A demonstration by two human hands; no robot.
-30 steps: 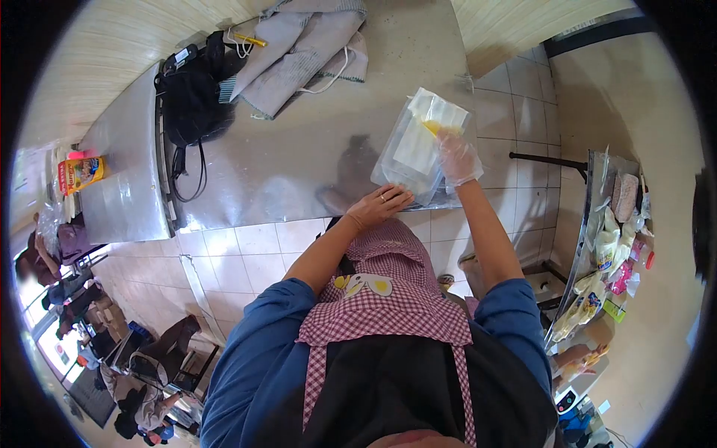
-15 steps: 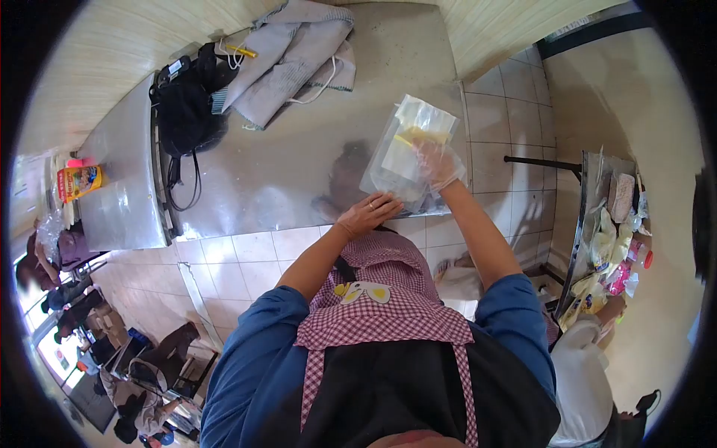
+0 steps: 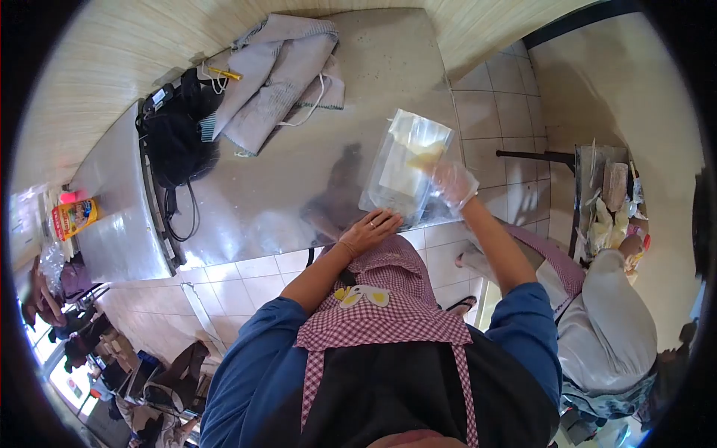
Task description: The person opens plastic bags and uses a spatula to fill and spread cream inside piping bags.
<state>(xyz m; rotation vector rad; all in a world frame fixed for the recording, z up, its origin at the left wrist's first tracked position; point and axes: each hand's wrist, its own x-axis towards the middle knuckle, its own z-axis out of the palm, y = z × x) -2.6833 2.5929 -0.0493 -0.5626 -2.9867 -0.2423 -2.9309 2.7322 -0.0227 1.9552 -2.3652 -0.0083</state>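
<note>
Clear plastic sheets or bags with a pale rectangle inside, a stack (image 3: 399,175), lie near the front right edge of the metal table (image 3: 261,209). My left hand (image 3: 371,230), bare and wearing a ring, rests flat on the stack's lower left corner, fingers spread. Over the stack's right side is my right hand (image 3: 450,181), in a clear plastic glove. Its fingers are closed on a yellow piece (image 3: 426,159), thin and soft-looking, which touches the top sheet.
Grey striped cloth (image 3: 276,82) and a black bag (image 3: 175,138) with a cord lie at the table's back left. A yellow packet (image 3: 75,218) is farther left. At right, a person in white (image 3: 609,321) is beside a side table (image 3: 590,175) holding packages.
My gloved right hand has moved the yellow piece down and back across the top sheet. My left hand stays at the corner. A person has come in at the right, and the view has shifted.
</note>
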